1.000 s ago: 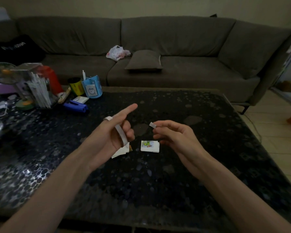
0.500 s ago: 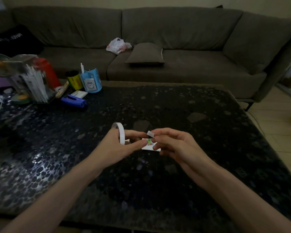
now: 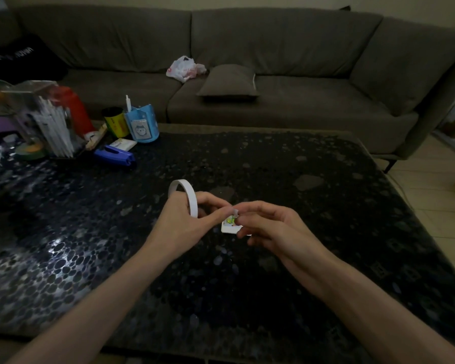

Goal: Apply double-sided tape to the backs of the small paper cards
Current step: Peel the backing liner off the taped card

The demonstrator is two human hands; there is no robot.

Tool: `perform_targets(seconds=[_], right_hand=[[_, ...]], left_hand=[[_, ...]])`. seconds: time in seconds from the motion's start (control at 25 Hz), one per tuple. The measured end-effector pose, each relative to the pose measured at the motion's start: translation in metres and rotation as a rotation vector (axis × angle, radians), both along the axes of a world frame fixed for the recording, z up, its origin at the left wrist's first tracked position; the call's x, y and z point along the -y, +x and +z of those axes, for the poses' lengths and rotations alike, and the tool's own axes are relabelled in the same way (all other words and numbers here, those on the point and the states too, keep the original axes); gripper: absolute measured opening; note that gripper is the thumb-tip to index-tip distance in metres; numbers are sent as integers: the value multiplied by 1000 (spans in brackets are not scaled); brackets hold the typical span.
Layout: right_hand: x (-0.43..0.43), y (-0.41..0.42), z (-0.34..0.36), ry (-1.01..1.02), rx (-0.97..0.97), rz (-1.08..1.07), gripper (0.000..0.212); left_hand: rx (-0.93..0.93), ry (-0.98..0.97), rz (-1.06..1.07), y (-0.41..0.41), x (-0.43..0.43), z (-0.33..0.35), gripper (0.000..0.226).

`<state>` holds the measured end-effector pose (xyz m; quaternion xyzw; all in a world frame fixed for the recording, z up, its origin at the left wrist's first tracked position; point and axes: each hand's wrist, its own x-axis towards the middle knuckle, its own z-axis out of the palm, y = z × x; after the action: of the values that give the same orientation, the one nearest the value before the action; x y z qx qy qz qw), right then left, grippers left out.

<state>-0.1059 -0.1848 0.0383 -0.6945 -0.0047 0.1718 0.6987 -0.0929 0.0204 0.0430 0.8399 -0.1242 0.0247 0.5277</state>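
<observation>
- Closed in from well apart a second ago: left hand [image 3: 184, 224], tape roll [image 3: 188, 197] ringed over a finger, fingertips now pinching the tape piece [image 3: 234, 212].
- Still pinching the same piece from the opposite side: right hand [image 3: 271, 227].
- Unmoved on the table [image 3: 326, 206], just below the joined fingertips, partly covered: paper card [image 3: 230, 227], picture side up.

Bare left grip [image 3: 180, 222], bare right grip [image 3: 268, 227], long bare forearms [image 3: 97, 292]
</observation>
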Motion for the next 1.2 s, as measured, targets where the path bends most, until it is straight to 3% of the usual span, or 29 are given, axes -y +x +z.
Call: perform_targets(seconds=[0.16, 0.32, 0.68, 0.76, 0.92, 1.2], right_hand=[[-5, -6, -1, 66, -22, 22, 27], [-24, -14, -12, 62, -27, 7, 61], [-25, -6, -20, -42, 18, 37, 92], [-21, -3, -20, -128, 62, 8, 76], [-14, 0, -21, -319, 315, -199, 9], [-17, -5, -20, -558, 539, -249, 7]], left_hand=[[64, 32, 130, 0, -1, -6, 4], [71, 93, 285, -4, 2, -11, 5], [-58, -50, 285, -3, 5, -16, 3], [-110, -84, 268, -3, 5, -18, 4], [-287, -144, 271, -2, 9, -20, 14], [-387, -275, 125, -5, 15, -12, 31]])
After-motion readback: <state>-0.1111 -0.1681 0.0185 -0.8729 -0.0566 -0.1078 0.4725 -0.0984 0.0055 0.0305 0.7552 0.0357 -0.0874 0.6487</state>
